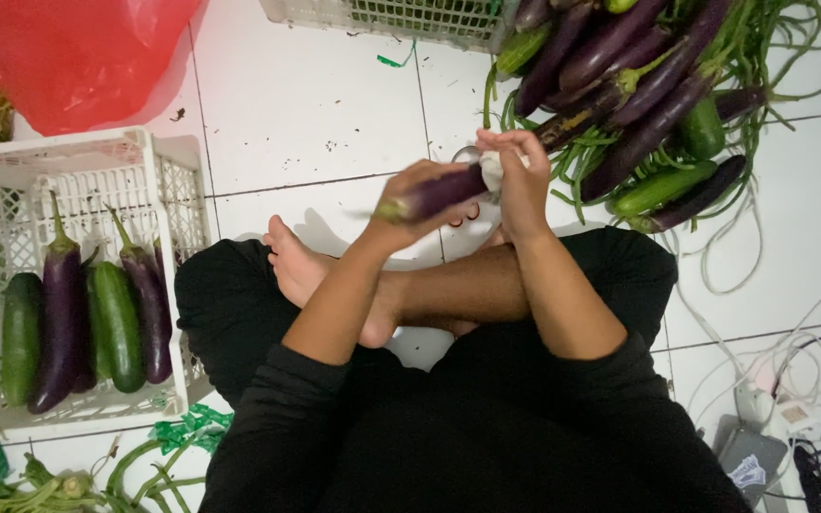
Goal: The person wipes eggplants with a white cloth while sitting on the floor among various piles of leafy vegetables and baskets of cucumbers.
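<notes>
Floor: I am looking down at a white tiled floor [315,114] where a person in black clothes is sitting cross-legged with bare feet.
Red bag: A big red plastic bag [78,52] is lying at the top left corner.
Crate: A white plastic crate [11,180] is sitting to the person's left, holding purple eggplants [59,323] and green cucumbers [118,328] side by side.
Pile: A heap of long purple eggplants [639,66], some cucumbers [662,187] and thin green long beans [772,47] is lying on the floor at the top right.
Basket: The edge of another white basket [401,17] is showing at the top.
Cables: White and dark cables with a plug block [772,410] are lying at the bottom right.
Held eggplant: One purple eggplant [439,193] is being held up in front of the person, above the feet, lying almost flat from left to right.
Left hand: The left hand [406,204] is wrapping its fingers tightly around the eggplant's left end.
Right hand: The right hand [517,176] is curling over the eggplant's right end, pinching something small and whitish [491,171] against it. I cannot tell what it is.
</notes>
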